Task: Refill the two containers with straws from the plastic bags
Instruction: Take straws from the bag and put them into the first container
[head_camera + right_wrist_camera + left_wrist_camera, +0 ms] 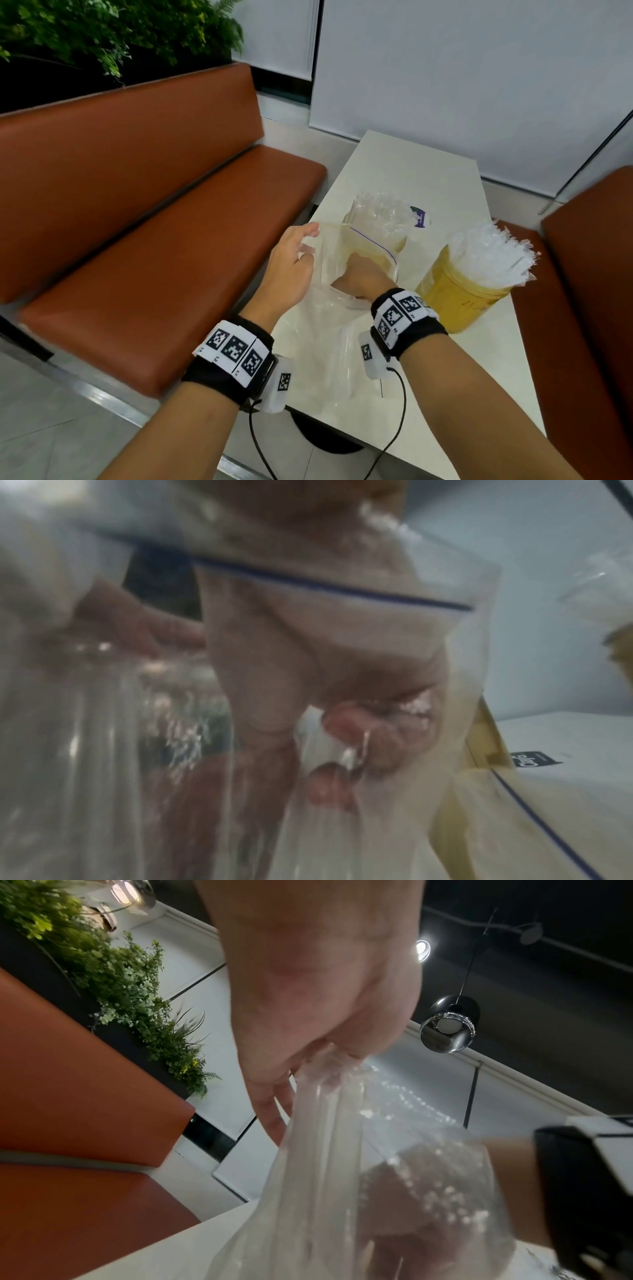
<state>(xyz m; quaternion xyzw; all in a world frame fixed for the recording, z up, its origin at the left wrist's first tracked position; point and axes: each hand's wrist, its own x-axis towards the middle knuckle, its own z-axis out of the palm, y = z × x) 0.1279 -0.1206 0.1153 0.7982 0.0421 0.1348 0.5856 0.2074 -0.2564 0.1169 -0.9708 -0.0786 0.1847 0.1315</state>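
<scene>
A clear zip bag [337, 245] with a blue seal line stands open on the white table [428, 394]. My left hand [306, 240] pinches the bag's rim and holds it up; in the left wrist view the plastic [329, 1164] bunches at my left hand's [322, 1053] fingers. My right hand [356, 274] is inside the bag, and in the blurred right wrist view its fingers [342, 745] curl round what look like clear wrapped straws. Two yellowish containers stand beyond: one [399, 240] behind the bag, one [462, 298] to the right. Wrapped straws [489, 253] stick out of both.
A second clear bag [346, 363] lies flat on the table near my right wrist. A small purple label [418, 216] lies past the far container. Orange benches [154, 257] flank the table on both sides, with plants [102, 31] behind the left one.
</scene>
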